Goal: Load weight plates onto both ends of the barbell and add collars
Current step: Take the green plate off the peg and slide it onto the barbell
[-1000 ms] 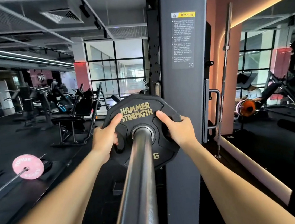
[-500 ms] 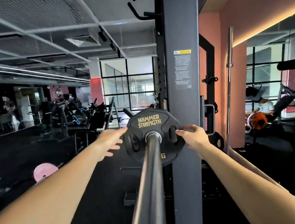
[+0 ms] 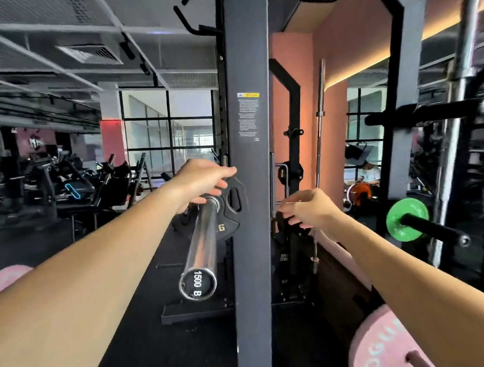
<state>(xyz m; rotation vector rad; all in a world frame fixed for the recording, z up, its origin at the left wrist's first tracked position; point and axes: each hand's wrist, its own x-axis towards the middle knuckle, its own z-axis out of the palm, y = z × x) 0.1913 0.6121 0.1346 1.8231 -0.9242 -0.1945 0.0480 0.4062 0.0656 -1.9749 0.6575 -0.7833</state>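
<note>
The steel barbell sleeve (image 3: 204, 245) points toward me, its end cap reading "1500". A black Hammer Strength plate (image 3: 233, 211) sits far down the sleeve, close to the rack upright. My left hand (image 3: 201, 182) hovers in front of the plate's upper half with fingers spread, hiding the lettering; I cannot tell whether it touches. My right hand (image 3: 307, 209) is off the plate, to the right of the upright, fingers loosely curled and empty, in front of dark stored items low on the rack. No collar shows on the sleeve.
The dark rack upright (image 3: 252, 182) stands right beside the sleeve. A green plate (image 3: 406, 220) sits on a storage peg at right, a pink plate (image 3: 383, 348) at bottom right, another pink plate (image 3: 8, 277) at far left. Gym machines fill the left background; a person sits far right.
Both hands let go of the black plate, which now sits farther down the sleeve. My right hand moved right past the upright. The view pulled back, so the sleeve's end cap shows.
</note>
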